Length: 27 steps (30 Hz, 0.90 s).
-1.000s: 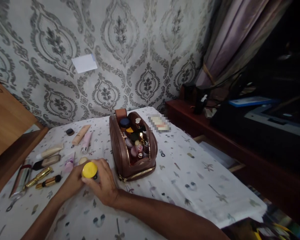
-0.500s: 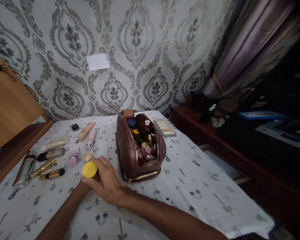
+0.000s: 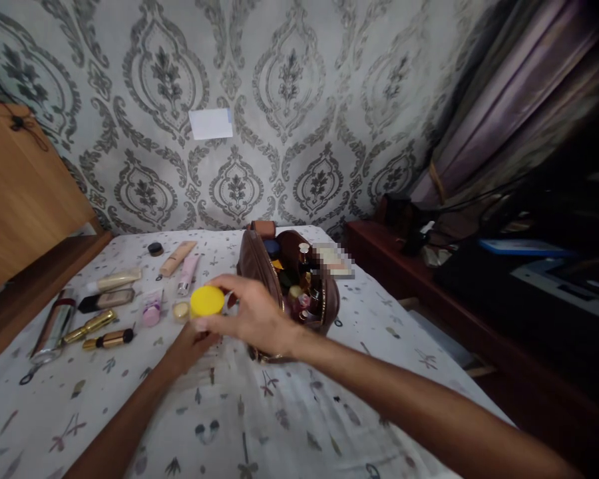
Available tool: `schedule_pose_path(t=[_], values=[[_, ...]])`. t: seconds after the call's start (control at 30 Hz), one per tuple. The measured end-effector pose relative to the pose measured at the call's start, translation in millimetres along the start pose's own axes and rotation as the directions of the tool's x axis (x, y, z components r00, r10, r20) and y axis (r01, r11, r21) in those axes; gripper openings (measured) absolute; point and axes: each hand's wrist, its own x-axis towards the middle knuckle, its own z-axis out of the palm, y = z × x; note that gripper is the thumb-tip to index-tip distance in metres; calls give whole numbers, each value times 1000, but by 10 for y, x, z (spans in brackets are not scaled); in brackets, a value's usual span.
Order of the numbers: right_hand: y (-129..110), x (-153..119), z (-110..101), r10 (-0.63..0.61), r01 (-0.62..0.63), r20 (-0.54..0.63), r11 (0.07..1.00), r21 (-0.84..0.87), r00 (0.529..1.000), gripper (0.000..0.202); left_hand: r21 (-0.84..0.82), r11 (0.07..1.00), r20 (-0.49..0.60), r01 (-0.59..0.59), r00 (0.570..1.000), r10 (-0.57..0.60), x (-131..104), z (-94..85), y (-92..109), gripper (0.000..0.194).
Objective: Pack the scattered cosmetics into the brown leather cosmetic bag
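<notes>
A round yellow-lidded container is gripped between the thumb and fingers of my right hand, just left of the open brown toiletry bag. Below and partly behind it is my left hand, its fingers mostly hidden, so what they hold cannot be made out. Small bottles stand inside the unzipped bag. To the left of the container lie a small cream-coloured jar and a purple-and-white tube.
More cosmetics lie on the left of the patterned cloth: a peach tube, a pink tube, a dark-capped bottle, gold tubes and a silver can. A wooden panel borders the left.
My right hand and the yellow-lidded container have moved up and right, nearer the bag. My left hand has shifted right, with more of it showing. The view has turned slightly.
</notes>
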Motion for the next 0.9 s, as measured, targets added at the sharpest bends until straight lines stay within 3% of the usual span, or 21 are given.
schedule_pose_path(t=[0.13,0.3,0.57,0.9], values=[[-100,194,-465,72,-70,-5,979,192,997,24,-122,990,196,68,980,-43,-32,-98,123,34],[-128,278,-769,157,-151,-2,952,266,988,20,-138,985,232,103,970,-69,-18,-98,152,32],[-60,158,-760,182,-187,46,928,322,982,27,-181,976,229,121,970,-78,-21,-81,117,30],[-26,225,-857,390,-363,24,829,426,920,30,-197,969,256,149,962,-96,-21,-101,104,32]])
